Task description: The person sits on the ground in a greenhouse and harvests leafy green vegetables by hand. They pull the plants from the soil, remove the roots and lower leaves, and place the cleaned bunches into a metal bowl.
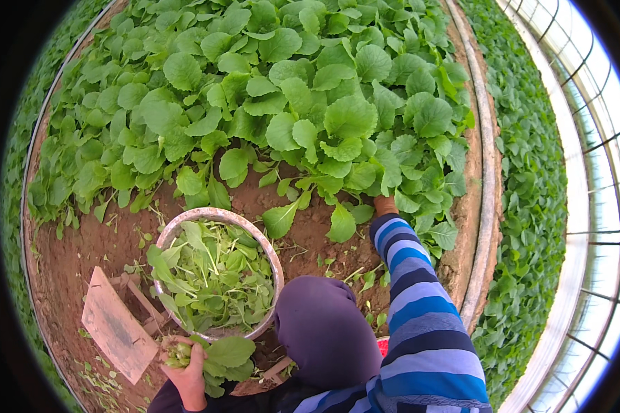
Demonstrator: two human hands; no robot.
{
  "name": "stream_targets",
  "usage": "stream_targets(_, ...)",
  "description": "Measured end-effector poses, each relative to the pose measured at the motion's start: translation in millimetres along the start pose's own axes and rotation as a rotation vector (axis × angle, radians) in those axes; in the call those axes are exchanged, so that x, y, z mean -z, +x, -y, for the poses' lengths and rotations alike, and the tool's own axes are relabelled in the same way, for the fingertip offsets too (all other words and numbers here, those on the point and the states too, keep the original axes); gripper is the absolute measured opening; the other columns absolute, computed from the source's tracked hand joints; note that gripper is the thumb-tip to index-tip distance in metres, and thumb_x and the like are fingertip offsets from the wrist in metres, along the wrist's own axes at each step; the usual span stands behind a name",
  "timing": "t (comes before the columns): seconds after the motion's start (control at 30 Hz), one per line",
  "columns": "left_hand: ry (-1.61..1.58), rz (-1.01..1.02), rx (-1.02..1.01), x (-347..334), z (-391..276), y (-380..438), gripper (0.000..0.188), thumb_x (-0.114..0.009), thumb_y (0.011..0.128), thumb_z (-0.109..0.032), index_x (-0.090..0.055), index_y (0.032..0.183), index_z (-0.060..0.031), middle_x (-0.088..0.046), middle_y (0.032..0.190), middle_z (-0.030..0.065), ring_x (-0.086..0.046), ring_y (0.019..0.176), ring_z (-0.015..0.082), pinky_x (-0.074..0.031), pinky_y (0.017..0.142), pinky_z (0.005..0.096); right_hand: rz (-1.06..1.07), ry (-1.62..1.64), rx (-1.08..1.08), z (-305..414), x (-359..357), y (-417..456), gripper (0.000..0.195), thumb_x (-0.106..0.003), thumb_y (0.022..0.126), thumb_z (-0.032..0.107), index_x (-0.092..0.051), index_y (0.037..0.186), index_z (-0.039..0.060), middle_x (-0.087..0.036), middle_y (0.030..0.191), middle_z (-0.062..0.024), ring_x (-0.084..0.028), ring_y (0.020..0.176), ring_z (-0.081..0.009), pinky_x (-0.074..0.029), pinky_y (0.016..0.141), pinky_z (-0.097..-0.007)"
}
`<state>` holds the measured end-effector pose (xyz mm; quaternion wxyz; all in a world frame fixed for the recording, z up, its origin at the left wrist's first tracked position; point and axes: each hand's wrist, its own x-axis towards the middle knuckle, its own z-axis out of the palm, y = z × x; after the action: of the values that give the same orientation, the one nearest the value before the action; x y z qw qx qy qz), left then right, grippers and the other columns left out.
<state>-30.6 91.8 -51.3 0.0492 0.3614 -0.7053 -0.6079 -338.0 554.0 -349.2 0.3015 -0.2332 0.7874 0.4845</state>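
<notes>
My left hand (190, 369) is closed around a bunch of leafy greens (230, 356), with the pale stem bases and roots pointing left and the leaves to the right. It is just below a round bucket (277, 268) that holds many loose green leaves (217, 279). My right arm, in a blue striped sleeve (418, 289), reaches forward into the right side of the standing leafy plants (351, 116). Only the wrist and back of my right hand (385, 205) show at the bed's edge. Leaves hide the fingers, so what they touch cannot be seen.
A low wooden stool (116, 325) stands left of the bucket. Bare soil (315, 258) with scattered leaf scraps lies before my knee (325, 330). A pale pipe (483, 155) runs along the bed's right side. Beyond are more plants (529, 206) and the greenhouse wall (607, 206).
</notes>
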Motion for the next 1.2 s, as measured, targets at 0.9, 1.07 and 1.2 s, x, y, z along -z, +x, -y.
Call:
stream_targets(0.9, -0.044, 0.029, 0.026, 3.1, -4.6, -5.6, 0.016, -0.068, 0.085, 0.007, -0.057, 0.095, -0.0004, -0.06, 0.078, 0.0054, -0.06, 0.066, 0.0129, -0.049, 0.062, 0.0252, -0.028, 0.012, 0.07, 16.8, -0.7, -29.3, 0.022, -0.054, 0.089, 0.019, -0.075, 0.09, 0.0104, -0.07, 0.092, -0.0123, -0.062, 0.1, -0.0318, -0.036, 0.1, -0.0521)
stream_targets(1.07, -0.033, 0.073, -0.027, 4.9, -0.7, -11.1, 0.022, -0.07, 0.083, 0.008, -0.059, 0.098, -0.0037, -0.06, 0.082, 0.0007, -0.055, 0.07, 0.0071, -0.046, 0.063, 0.0216, -0.226, 0.212, 0.234, 3.2, -0.1, -76.2, 0.022, -0.055, 0.088, 0.019, -0.075, 0.088, 0.0106, -0.071, 0.09, -0.0125, -0.062, 0.099, -0.032, -0.036, 0.1, -0.0518)
stream_targets(1.2, -0.074, 0.149, -0.028, -3.0, -11.2, -13.3, 0.035, -0.071, 0.082, 0.008, -0.062, 0.114, -0.0015, -0.061, 0.084, -0.0004, -0.055, 0.071, 0.0057, -0.047, 0.064, 0.021, -0.351, 0.153, 0.272, 23.4, -4.4, -99.5, 0.018, -0.058, 0.085, 0.021, -0.072, 0.09, 0.0107, -0.069, 0.085, -0.007, -0.06, 0.093, -0.0267, -0.038, 0.096, -0.0482)
